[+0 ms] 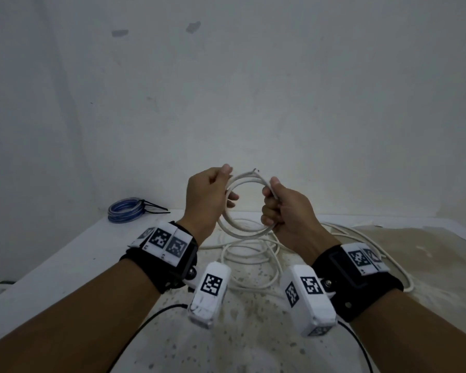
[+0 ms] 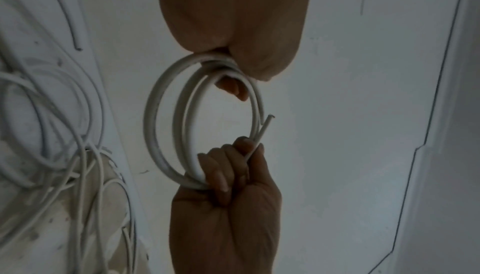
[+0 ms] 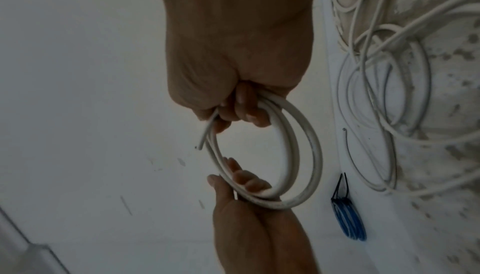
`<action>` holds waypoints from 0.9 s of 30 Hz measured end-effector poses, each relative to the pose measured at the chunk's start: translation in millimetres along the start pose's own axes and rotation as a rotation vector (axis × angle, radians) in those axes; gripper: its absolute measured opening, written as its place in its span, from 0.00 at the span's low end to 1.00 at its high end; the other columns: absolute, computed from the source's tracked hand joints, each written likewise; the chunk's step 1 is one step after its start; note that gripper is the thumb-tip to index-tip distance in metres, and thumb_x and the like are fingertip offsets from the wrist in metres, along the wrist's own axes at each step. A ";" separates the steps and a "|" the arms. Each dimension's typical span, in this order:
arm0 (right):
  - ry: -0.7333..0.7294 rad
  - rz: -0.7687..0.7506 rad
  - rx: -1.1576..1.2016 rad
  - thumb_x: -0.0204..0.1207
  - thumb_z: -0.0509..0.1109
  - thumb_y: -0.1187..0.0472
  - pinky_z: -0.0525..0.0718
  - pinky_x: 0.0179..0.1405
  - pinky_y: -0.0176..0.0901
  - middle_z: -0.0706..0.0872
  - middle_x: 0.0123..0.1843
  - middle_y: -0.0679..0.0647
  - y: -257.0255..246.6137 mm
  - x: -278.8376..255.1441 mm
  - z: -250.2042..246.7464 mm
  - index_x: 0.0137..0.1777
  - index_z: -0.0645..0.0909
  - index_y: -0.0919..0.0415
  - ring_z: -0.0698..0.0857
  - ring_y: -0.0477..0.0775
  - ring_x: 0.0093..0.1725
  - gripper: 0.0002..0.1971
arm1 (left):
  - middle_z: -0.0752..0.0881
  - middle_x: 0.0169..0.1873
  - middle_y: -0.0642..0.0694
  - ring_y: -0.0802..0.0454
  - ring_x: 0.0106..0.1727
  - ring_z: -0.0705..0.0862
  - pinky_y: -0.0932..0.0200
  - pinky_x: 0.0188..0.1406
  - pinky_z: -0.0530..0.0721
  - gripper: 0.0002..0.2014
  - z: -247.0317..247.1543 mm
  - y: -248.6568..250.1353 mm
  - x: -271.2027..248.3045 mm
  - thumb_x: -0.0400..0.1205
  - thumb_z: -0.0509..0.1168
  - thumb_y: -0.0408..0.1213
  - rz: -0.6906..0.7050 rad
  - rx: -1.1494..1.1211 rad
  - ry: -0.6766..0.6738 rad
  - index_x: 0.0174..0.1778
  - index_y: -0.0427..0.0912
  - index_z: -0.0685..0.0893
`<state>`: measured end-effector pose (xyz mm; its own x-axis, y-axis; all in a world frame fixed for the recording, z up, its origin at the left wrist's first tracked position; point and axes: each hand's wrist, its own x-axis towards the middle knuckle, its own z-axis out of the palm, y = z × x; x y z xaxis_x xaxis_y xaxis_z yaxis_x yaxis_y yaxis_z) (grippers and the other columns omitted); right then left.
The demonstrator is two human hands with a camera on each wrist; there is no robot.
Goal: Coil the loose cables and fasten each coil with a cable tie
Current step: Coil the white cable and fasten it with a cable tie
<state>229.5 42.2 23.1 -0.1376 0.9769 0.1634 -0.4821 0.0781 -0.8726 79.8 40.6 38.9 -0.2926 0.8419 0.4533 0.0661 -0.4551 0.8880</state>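
White wall behind a speckled desk (image 1: 65,254); blue tied coil (image 1: 125,210) at its back left, clearest from the head view. White cable coil (image 1: 246,205) raised above loose cable (image 1: 253,254), left hand (image 1: 207,200) pinching one side, right hand (image 1: 285,211) clenched around the other.

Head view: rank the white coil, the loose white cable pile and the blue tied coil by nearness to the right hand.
1. White coil: gripped by the right hand.
2. Loose white cable pile: on the table, just below both hands.
3. Blue tied coil: far left, by the wall.

Bare room: stained white wall (image 1: 253,90)
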 end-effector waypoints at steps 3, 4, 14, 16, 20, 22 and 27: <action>0.118 -0.008 0.180 0.88 0.59 0.51 0.62 0.15 0.36 0.61 0.21 0.47 -1.8 4.9 0.1 0.37 0.74 0.60 0.58 0.45 0.17 0.19 | 0.87 0.42 0.37 0.44 0.34 0.89 0.53 0.36 0.90 0.20 4.2 -3.3 -4.3 0.90 0.54 0.51 -0.142 -0.163 0.093 0.57 0.35 0.77; 0.159 -0.018 0.224 0.89 0.58 0.51 0.62 0.15 0.36 0.61 0.21 0.47 -2.6 7.6 -0.3 0.37 0.74 0.60 0.59 0.45 0.17 0.20 | 0.86 0.46 0.35 0.43 0.37 0.89 0.51 0.41 0.91 0.20 5.5 -6.1 -6.9 0.90 0.51 0.53 -0.208 -0.197 0.114 0.60 0.37 0.74; 0.284 -0.055 0.268 0.89 0.57 0.51 0.65 0.14 0.36 0.63 0.19 0.46 6.0 12.1 5.9 0.37 0.74 0.60 0.61 0.45 0.15 0.20 | 0.89 0.44 0.37 0.49 0.41 0.92 0.57 0.38 0.90 0.11 16.1 -21.5 -20.2 0.89 0.59 0.37 -0.232 -0.148 0.050 0.51 0.33 0.82; 0.306 -0.059 0.281 0.89 0.57 0.51 0.65 0.14 0.35 0.64 0.18 0.46 7.1 11.5 6.8 0.37 0.74 0.60 0.62 0.45 0.15 0.20 | 0.89 0.39 0.38 0.49 0.38 0.92 0.50 0.40 0.91 0.15 16.0 -20.1 -19.4 0.88 0.60 0.40 -0.162 -0.059 0.091 0.45 0.31 0.83; 0.341 -0.059 0.335 0.89 0.56 0.50 0.66 0.15 0.35 0.63 0.17 0.46 3.8 15.6 5.6 0.37 0.73 0.60 0.62 0.46 0.15 0.20 | 0.91 0.42 0.41 0.45 0.39 0.92 0.43 0.42 0.92 0.17 13.2 -20.6 -23.2 0.89 0.56 0.45 -0.094 0.032 0.107 0.44 0.37 0.83; 0.330 -0.067 0.284 0.89 0.56 0.50 0.66 0.15 0.37 0.63 0.19 0.46 5.4 15.1 6.0 0.38 0.74 0.59 0.62 0.46 0.16 0.20 | 0.91 0.42 0.44 0.48 0.38 0.92 0.44 0.41 0.92 0.18 10.8 -19.4 -24.6 0.90 0.55 0.46 -0.013 0.130 0.093 0.44 0.41 0.86; 0.260 -0.070 0.169 0.89 0.57 0.50 0.68 0.18 0.38 0.63 0.20 0.47 13.8 7.5 13.9 0.38 0.74 0.59 0.63 0.46 0.17 0.20 | 0.91 0.40 0.53 0.61 0.36 0.90 0.53 0.46 0.89 0.16 11.0 -12.4 -21.7 0.90 0.57 0.43 0.170 0.331 0.108 0.57 0.42 0.89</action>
<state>209.8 47.8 18.7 0.1169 0.9900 0.0785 -0.6221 0.1346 -0.7712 95.8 31.2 18.9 -0.3489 0.7190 0.6011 0.4213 -0.4526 0.7859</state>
